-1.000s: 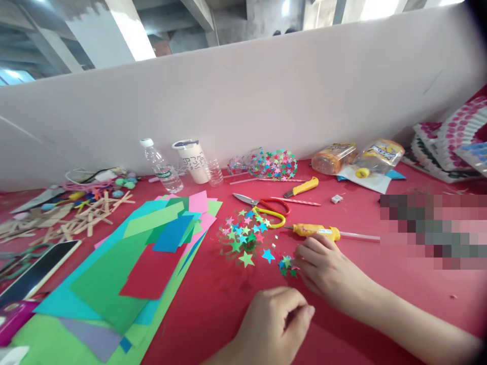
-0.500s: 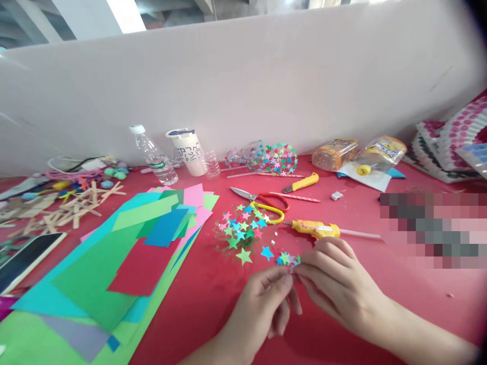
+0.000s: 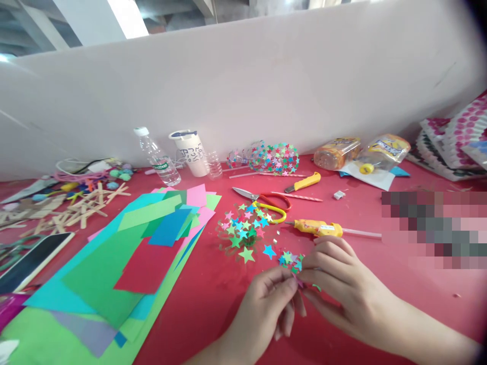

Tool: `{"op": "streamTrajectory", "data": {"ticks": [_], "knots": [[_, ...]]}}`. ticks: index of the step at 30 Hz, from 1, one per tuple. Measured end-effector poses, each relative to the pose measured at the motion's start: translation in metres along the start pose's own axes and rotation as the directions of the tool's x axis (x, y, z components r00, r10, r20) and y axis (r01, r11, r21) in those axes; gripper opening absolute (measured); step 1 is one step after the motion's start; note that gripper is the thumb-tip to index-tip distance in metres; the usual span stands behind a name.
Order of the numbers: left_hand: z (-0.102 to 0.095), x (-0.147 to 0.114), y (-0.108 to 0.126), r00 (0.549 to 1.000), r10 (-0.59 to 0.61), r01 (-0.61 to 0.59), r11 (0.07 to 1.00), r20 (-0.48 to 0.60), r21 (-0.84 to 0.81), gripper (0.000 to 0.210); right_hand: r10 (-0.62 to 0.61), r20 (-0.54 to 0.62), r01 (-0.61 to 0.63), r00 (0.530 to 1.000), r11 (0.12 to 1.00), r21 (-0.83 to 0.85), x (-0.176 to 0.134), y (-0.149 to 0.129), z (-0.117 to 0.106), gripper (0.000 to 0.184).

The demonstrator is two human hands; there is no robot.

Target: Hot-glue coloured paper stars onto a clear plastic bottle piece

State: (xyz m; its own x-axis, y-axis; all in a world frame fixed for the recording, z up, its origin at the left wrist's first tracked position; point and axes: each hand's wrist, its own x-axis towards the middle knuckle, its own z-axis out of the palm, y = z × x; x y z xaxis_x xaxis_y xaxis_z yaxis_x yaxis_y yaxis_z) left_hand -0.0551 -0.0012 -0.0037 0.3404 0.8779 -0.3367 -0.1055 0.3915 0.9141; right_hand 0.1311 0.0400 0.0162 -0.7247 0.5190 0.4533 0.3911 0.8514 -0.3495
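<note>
My left hand (image 3: 268,306) and my right hand (image 3: 348,291) meet fingertip to fingertip over the red table. Between them is a small pink-purple paper piece (image 3: 299,281), pinched from both sides; fingers cover most of it, so its full shape is hidden. A green scrap (image 3: 315,288) shows beneath my right fingers. Just beyond my fingertips lies a little cluster of paper stars (image 3: 291,259). Farther left is a larger pile of coloured stars (image 3: 245,225), with a blue star (image 3: 269,251) lying apart from it.
Scissors (image 3: 271,201), a yellow glue gun (image 3: 317,227) and a utility knife (image 3: 303,182) lie ahead. A star-covered clear bottle (image 3: 274,157) rests by the partition. Leftward are coloured paper sheets (image 3: 102,274), a phone (image 3: 36,261), wooden sticks (image 3: 78,210), a water bottle (image 3: 158,159) and a cup (image 3: 192,154).
The pink-purple piece shows more between my fingertips, and a green scrap has come into sight under my right fingers. The whole view has shifted slightly; both hands stay together.
</note>
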Motion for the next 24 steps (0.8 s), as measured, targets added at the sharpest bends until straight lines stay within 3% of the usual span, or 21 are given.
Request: {"op": "streamTrajectory", "data": {"ticks": [5, 9, 15, 19, 22, 24], "knots": [[0.001, -0.003, -0.001, 0.999, 0.037, -0.039, 0.998, 0.036, 0.040, 0.035, 0.140, -0.106, -0.125, 0.984, 0.983, 0.134, 0.000, -0.004, 0.002, 0.014], [0.000, 0.000, -0.001, 0.999, 0.000, -0.001, 1.000, 0.045, 0.026, 0.034, 0.256, -0.099, -0.227, 0.961, 0.944, 0.239, 0.002, -0.005, 0.003, 0.013], [0.000, 0.003, 0.000, 0.999, 0.009, -0.003, 0.994, 0.053, -0.110, 0.034, 0.232, -0.071, -0.215, 0.970, 0.958, 0.189, -0.001, -0.007, 0.008, 0.015], [0.000, 0.001, 0.001, 0.999, 0.022, -0.021, 0.999, 0.030, -0.025, 0.029, 0.205, -0.032, -0.196, 0.978, 0.965, 0.175, -0.001, -0.010, 0.006, 0.016], [-0.003, 0.001, 0.001, 0.999, 0.024, -0.022, 0.998, -0.026, 0.054, 0.025, 0.304, 0.027, -0.304, 0.952, 0.952, 0.018, -0.003, 0.002, 0.000, 0.020], [-0.005, 0.001, 0.000, 0.997, 0.027, -0.021, 0.996, -0.072, 0.082, 0.024, 0.506, 0.035, -0.488, 0.862, 0.846, -0.216, -0.006, 0.019, -0.005, 0.037]]}}
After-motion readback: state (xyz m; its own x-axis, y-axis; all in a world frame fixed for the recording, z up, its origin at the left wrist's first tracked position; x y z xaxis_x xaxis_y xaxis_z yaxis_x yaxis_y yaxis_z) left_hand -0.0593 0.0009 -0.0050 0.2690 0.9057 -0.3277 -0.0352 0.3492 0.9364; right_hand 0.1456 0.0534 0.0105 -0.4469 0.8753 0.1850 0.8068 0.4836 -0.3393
